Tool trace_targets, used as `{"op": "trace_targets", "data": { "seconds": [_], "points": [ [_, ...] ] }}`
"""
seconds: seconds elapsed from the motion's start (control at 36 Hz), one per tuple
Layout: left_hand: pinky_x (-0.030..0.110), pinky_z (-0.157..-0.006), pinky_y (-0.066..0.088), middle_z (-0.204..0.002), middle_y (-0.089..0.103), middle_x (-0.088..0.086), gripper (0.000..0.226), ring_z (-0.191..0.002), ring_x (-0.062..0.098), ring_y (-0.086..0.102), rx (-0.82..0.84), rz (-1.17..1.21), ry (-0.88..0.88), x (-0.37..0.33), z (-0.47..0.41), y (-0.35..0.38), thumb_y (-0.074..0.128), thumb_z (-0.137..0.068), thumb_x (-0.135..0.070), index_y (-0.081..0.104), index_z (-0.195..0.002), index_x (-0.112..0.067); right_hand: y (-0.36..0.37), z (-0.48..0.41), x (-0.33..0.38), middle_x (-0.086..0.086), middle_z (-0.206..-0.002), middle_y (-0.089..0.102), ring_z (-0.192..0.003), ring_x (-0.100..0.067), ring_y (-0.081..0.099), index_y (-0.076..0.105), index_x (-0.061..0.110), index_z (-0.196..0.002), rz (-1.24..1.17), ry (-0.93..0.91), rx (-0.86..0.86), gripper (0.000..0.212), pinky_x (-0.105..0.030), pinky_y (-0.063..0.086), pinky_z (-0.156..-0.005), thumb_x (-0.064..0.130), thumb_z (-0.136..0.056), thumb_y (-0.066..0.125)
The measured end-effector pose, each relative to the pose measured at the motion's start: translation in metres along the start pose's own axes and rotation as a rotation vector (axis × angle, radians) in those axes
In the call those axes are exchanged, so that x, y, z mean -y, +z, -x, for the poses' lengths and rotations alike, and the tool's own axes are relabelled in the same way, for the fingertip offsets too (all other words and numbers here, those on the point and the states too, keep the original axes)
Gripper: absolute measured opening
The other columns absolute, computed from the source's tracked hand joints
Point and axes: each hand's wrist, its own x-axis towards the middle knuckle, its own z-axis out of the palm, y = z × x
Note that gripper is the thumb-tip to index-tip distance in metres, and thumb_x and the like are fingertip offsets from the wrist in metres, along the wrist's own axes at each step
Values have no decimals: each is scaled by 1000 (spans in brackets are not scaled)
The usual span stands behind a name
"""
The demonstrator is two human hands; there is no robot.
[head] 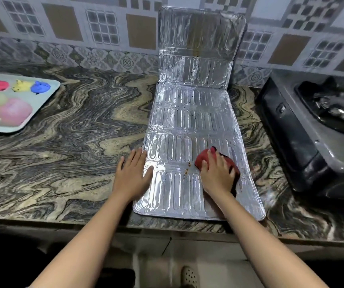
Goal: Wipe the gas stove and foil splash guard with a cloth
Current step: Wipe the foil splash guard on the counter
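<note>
The foil splash guard [189, 146] lies lengthwise away from the person on the countertop [63, 142], the left hand [132, 175] spread flat on its left edge, while the right hand [218, 175] presses the red cloth [203, 157] near brown crumbs [186, 171], and the gas stove [316, 129] waits at right.

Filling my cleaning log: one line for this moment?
left hand flat on ribbed foil splash guard edge | right hand pressing red cloth on foil | stove untouched

1 foil guard [189, 125], 1 cloth [203, 157], 1 stove [316, 129] — 2 hands, 1 tray [48, 94].
</note>
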Motion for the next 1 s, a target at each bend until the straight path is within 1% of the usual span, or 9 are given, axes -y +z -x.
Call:
{"op": "trace_targets", "data": {
  "seconds": [0.11, 0.19, 0.28, 0.36, 0.53, 0.58, 0.67, 0.83, 1.0],
  "points": [
    [37, -117, -1, -158, 1, -7, 71, -145, 7, -3, 32, 34, 17, 2, -3, -4, 12, -86, -58, 6, -149, -24, 2, -1, 7, 3, -158, 11, -144, -21, 11, 17, 32, -147, 15, -52, 22, 49, -49, 8, -114, 43, -99, 20],
    [36, -117, -2, -158, 4, -7, 72, -145, 8, -2, 66, 91, 21, 5, -5, -11, 20, -86, -59, 10, -149, -25, 1, 0, 6, 3, -158, 12, -144, -21, 11, 17, 32, -146, 22, -54, 31, 49, -48, 9, -114, 42, -99, 20],
    [38, -118, -3, -158, 5, -3, 65, -145, 12, 0, 117, 155, 39, 7, -3, -19, 37, -94, -48, 13, -149, -23, 0, 2, 8, 4, -158, 11, -144, -19, 10, 15, 32, -147, 28, -53, 41, 49, -48, 8, -114, 42, -99, 17],
    [40, -118, -2, -158, 5, -2, 63, -146, 13, 0, 137, 163, 56, 7, 7, -25, 37, -96, -43, 12, -149, -23, 0, 1, 10, 5, -158, 11, -144, -19, 9, 15, 33, -147, 23, -33, 44, 49, -48, 8, -114, 42, -99, 17],
    [43, -116, -6, -157, -7, -7, 64, -145, 12, -9, 161, 68, 8, 17, 55, -24, 20, -91, -62, 4, -148, -36, 2, 4, 18, 1, -157, 14, -144, -21, 11, 18, 30, -147, -4, 15, 13, 48, -51, 7, -113, 40, -99, 19],
    [42, -116, -8, -156, -11, -8, 75, -142, 9, -15, 130, 16, 14, 18, 63, -19, 1, -81, -72, -2, -147, -38, 5, 8, 27, -1, -157, 15, -144, -22, 11, 20, 28, -147, -17, 41, -12, 48, -51, 6, -113, 38, -99, 21],
    [41, -115, -8, -155, -15, -9, 89, -134, 5, -22, 80, -28, 5, 19, 66, -10, -25, -65, -73, -9, -146, -38, 10, 11, 45, -2, -157, 15, -144, -22, 10, 20, 26, -147, -24, 25, -11, 49, -51, 5, -113, 37, -99, 22],
    [41, -116, -6, -156, -9, -12, 71, -141, 5, -14, 25, -2, -7, 19, 67, -6, -8, -78, -64, -5, -145, -42, 24, 12, 83, 2, -158, 11, -145, -19, 9, 18, 31, -147, -9, -173, 84, 48, -50, 4, -114, 38, -99, 21],
    [39, -117, -5, -155, -7, -13, 69, -143, 6, -9, -4, -12, -12, 19, 68, -4, -5, -79, -64, -3, -145, -43, 20, 16, 74, 11, -155, 20, -142, -14, 19, 23, 38, -144, 81, -655, 195, 46, -46, 12, -113, 40, -98, 24]
  ]
}}
